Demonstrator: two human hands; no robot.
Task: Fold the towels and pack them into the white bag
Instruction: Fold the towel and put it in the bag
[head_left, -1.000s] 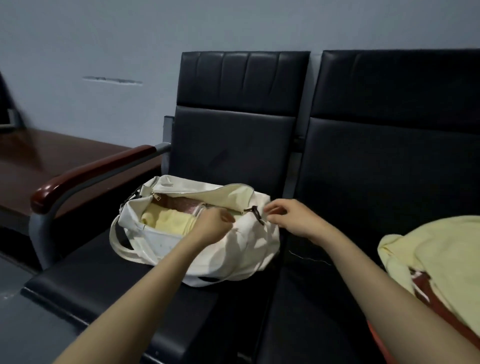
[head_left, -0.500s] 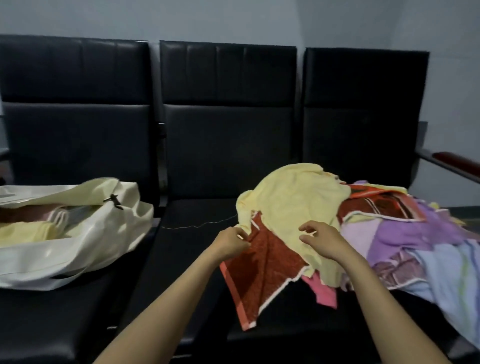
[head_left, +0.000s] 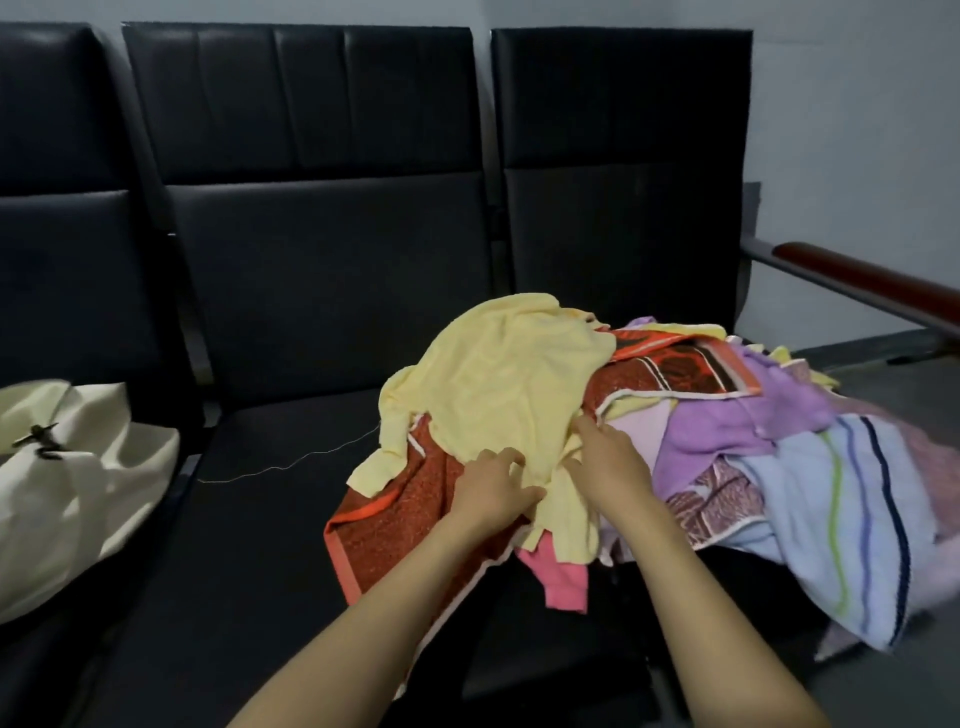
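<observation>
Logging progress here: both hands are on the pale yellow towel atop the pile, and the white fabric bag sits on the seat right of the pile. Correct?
No. The head view shows the white fabric bag on the seat left of the pile. The left hand and right hand are on the pale yellow towel atop it.

No text, label, brand, number or sign could be read on the towels (head_left: 498, 384), bag (head_left: 104, 467) or seats (head_left: 332, 270).
</observation>
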